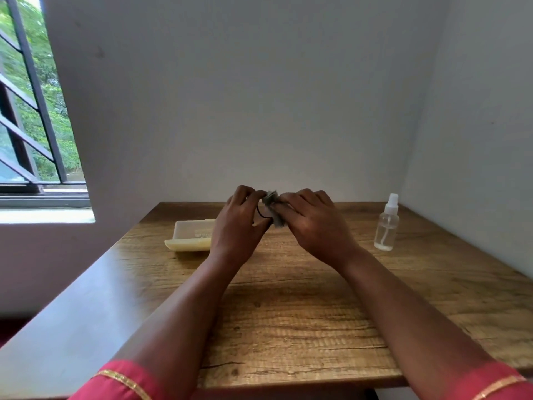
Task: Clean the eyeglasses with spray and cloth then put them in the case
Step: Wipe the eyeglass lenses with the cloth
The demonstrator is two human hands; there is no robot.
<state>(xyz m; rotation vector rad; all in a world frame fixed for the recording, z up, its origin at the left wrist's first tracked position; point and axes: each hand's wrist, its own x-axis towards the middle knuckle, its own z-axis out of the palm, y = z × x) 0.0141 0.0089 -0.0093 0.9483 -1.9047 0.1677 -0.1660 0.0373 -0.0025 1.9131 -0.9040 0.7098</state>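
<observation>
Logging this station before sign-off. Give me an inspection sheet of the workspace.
Surface: wooden table, bare grain in front.
Job's things: glasses mostly hidden, dark frame showing between the hands; grey cloth bunched on them; case open, left of the hands; spray bottle upright at right.
Clutter: nothing seen.
Grippers: left hand grips the glasses; right hand pinches the cloth.
Cables: nothing seen.
Surroundings: white walls; barred window at left, trees outside.
</observation>
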